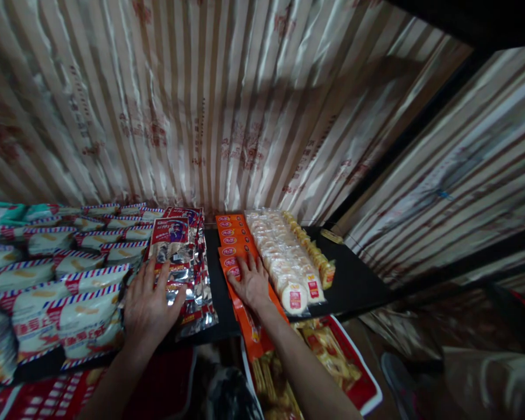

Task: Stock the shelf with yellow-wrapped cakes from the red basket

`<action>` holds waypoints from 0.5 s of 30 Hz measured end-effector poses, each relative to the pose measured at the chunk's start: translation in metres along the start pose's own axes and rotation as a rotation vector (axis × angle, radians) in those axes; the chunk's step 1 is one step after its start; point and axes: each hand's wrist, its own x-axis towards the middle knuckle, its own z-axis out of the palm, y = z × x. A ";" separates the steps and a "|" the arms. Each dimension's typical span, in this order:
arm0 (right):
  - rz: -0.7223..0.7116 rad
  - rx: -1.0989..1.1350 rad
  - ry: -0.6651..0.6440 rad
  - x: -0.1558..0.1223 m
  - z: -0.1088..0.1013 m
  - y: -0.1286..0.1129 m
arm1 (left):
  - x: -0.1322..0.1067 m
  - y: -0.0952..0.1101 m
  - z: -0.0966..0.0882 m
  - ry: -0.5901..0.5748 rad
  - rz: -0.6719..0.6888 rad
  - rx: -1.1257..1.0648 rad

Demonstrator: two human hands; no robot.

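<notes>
My left hand (151,300) rests with fingers spread on the lower part of a stack of dark red and silver snack packets (171,233). To its left stand rows of puffy white chip bags (87,324) with red and blue striped edges. My right hand (251,283) lies with its fingers apart on a column of overlapping orange packets (231,233), partly covering them. Just right of that hand are rows of round white crackers in clear wrappers (284,262). Beyond them runs a row of small yellow packets (317,256).
A black shelf (354,271) carries the goods. Below its front edge sits a red basket with a white rim (367,396) holding golden packets; another red basket (39,396) is at lower left. Striped sheeting (227,105) hangs behind. A black post (411,151) slants at the right.
</notes>
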 end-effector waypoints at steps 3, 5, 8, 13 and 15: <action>0.015 0.000 -0.013 0.002 0.001 0.000 | 0.000 -0.001 0.000 -0.022 -0.002 0.010; 0.013 -0.007 -0.010 0.002 0.003 0.001 | 0.000 -0.001 -0.001 -0.040 0.007 0.019; 0.014 -0.006 0.028 0.003 0.006 0.001 | 0.000 0.000 -0.002 -0.055 -0.005 0.033; 0.020 0.013 0.033 0.003 0.005 -0.002 | 0.001 0.002 -0.002 -0.048 -0.004 0.037; 0.032 0.029 0.035 0.003 0.002 -0.003 | 0.000 0.002 -0.002 -0.051 -0.007 0.039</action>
